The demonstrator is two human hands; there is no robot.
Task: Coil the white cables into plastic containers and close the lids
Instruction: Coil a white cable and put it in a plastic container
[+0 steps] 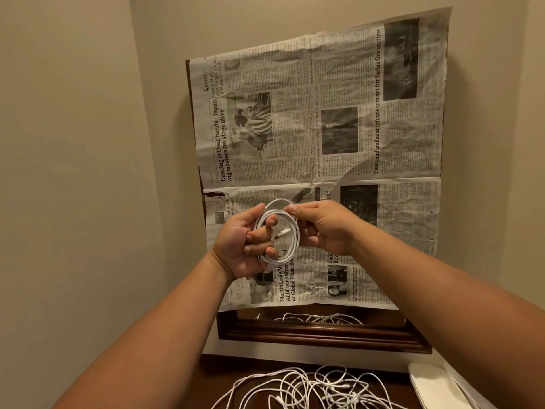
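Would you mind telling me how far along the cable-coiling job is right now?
Done: no filled, closed container shows. In hand: one white cable is wound into a coil, the left hand gripping its loops, the right hand pinching its top. Left: the tangle of loose cables on the wooden top, plus boxing and lids. The white object at lower right may be a container; unclear.
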